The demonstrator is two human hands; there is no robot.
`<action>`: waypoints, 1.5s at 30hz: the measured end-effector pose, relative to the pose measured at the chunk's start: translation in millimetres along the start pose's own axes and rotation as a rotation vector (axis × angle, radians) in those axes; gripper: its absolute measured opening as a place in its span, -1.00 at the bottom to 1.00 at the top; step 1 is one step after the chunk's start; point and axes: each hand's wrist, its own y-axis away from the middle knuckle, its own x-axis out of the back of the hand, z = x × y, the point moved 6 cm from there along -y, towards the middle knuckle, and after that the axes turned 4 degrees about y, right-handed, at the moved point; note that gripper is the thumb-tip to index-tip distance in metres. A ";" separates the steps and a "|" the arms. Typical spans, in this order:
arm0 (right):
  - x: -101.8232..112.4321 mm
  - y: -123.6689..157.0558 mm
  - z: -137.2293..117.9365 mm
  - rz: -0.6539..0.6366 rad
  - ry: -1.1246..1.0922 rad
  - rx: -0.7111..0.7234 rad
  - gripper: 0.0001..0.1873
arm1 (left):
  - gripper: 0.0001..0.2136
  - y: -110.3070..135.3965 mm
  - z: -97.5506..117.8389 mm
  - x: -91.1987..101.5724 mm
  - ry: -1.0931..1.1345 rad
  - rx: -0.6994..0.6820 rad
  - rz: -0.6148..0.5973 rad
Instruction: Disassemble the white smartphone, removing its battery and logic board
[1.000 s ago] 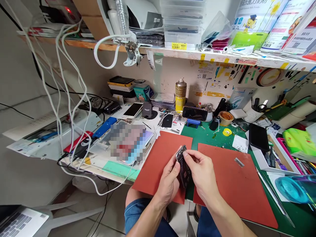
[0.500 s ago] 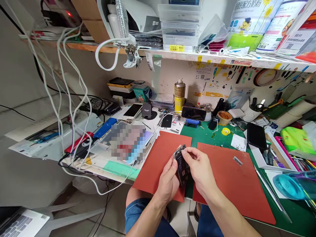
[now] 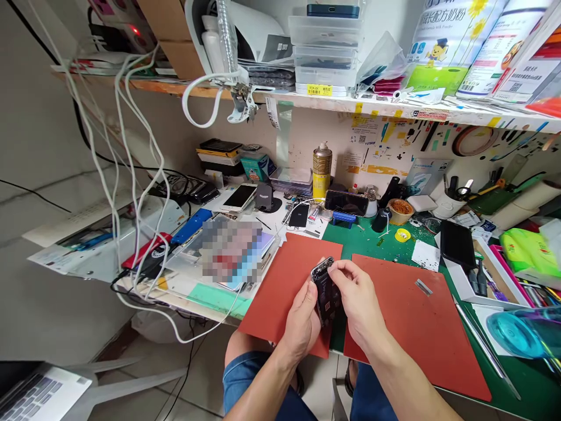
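Observation:
An opened smartphone (image 3: 325, 295), its inner parts and dark battery showing, is held tilted above the gap between two red-brown mats. My left hand (image 3: 303, 320) wraps around its left side and back, the thumb along the edge. At the phone's upper right corner, the thumb and index finger of my right hand (image 3: 357, 298) are pinched together. Whatever lies between those fingertips is too small to make out. Beneath my hands are the left mat (image 3: 284, 280) and the right mat (image 3: 412, 339). A small metallic strip (image 3: 423, 286) rests on the right mat.
Tweezers (image 3: 486, 351) lie along the right mat's edge, near a clear blue cup (image 3: 512, 333). Behind the mats stand a propped phone (image 3: 346, 202) and a yellow spray can (image 3: 321, 172). White cables (image 3: 142, 234) hang at left; a loaded shelf (image 3: 324, 100) runs overhead.
The view has shifted slightly, so the surroundings sit a little further right. My left hand still holds the phone, and my right fingers stay pinched at its top corner.

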 end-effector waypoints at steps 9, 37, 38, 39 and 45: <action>-1.8 0.7 5.1 -0.069 -0.097 0.006 -0.51 | -0.44 -5.1 0.4 3.9 0.086 0.053 0.118; 40.7 -9.9 -2.3 -0.293 0.090 -0.013 -0.44 | -0.54 0.0 2.1 -7.2 -0.420 0.122 0.033; 42.9 -8.7 -1.9 -0.314 0.096 -0.030 -0.43 | -0.53 2.7 2.2 -7.5 -0.450 0.129 0.024; 45.9 -8.4 -2.3 -0.327 0.100 -0.043 -0.42 | -0.52 5.6 2.8 -7.2 -0.477 0.135 0.019; 70.9 -45.0 -23.8 -0.174 0.067 0.009 -0.41 | -0.42 19.1 26.0 7.1 -0.426 0.106 0.123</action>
